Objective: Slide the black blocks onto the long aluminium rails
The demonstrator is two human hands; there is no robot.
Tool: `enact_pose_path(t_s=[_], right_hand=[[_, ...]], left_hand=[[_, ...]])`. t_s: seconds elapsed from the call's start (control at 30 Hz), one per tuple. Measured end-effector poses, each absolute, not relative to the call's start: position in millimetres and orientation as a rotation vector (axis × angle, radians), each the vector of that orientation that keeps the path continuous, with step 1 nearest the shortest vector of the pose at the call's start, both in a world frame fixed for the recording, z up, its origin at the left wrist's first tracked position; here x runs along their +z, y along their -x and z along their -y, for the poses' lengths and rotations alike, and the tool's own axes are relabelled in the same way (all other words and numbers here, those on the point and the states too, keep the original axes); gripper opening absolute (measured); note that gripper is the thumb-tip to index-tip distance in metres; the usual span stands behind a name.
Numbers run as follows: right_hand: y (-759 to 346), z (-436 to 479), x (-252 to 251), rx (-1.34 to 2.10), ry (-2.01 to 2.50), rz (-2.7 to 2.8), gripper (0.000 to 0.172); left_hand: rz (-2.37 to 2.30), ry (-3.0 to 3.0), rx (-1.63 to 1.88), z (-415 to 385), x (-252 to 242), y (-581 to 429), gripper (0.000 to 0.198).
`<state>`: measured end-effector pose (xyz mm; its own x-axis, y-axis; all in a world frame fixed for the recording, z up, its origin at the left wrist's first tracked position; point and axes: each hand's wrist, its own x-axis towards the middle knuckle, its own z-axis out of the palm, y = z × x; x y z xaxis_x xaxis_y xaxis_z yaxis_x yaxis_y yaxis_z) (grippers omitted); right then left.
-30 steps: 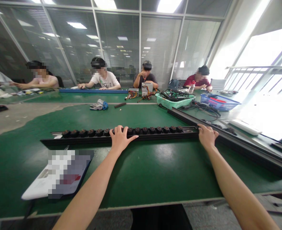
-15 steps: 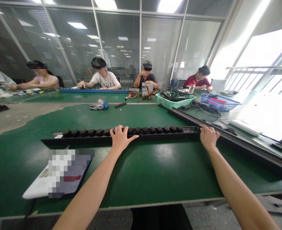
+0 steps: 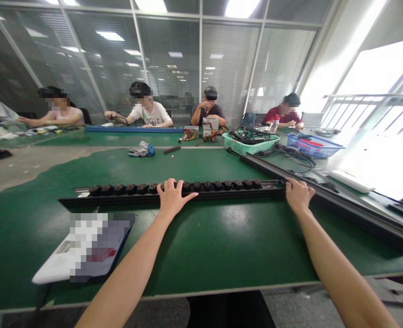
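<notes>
A long black channel (image 3: 222, 195) lies across the green table in front of me, its ends to left and right. Along it sits a row of round, black, socket-like parts (image 3: 142, 188) with brownish tops. My left hand (image 3: 172, 195) rests over the middle of this row, fingers spread and thumb stretched along the near side; it covers some of the parts. At the channel's right end, my right hand (image 3: 299, 195) has its fingers curled and pressed together on the end. What lies under those fingertips is hidden.
A second black channel (image 3: 352, 207) slants along the right. A white device on a dark folder (image 3: 51, 264) lies at front left. Farther back are gloves (image 3: 142, 149), a green basket of cables (image 3: 251, 146) and a blue basket (image 3: 314, 148). Several people sit across the table.
Both my hands and the black channel stay where they were. Across the table, a person in a white shirt has raised a hand holding a dark, cable-like thing.
</notes>
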<state>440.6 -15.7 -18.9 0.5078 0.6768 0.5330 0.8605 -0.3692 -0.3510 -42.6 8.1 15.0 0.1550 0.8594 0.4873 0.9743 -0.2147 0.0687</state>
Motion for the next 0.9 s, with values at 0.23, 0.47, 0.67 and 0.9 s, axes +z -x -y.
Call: enact_pose_path(t_s=[0.23, 0.47, 0.67, 0.9], right_hand=[[-443.0, 15.1, -18.8, -0.399, 2.179, 1.250, 0.044], [-444.9, 12.4, -21.3, -0.416, 2.152, 1.267, 0.046], [-447.1, 10.9, -21.2, -0.409, 2.164, 1.229, 0.044], [-449.6, 12.3, -22.0, -0.399, 2.117, 1.212, 0.043]], left_hand=[[1.769, 2.172, -0.633, -8.5, 14.4, 42.6, 0.084], [1.772, 2.162, -0.613, -7.8, 14.9, 42.4, 0.082], [1.756, 2.150, -0.597, -7.8, 15.2, 42.0, 0.084], [1.755, 2.150, -0.599, -8.0, 13.3, 42.7, 0.084]])
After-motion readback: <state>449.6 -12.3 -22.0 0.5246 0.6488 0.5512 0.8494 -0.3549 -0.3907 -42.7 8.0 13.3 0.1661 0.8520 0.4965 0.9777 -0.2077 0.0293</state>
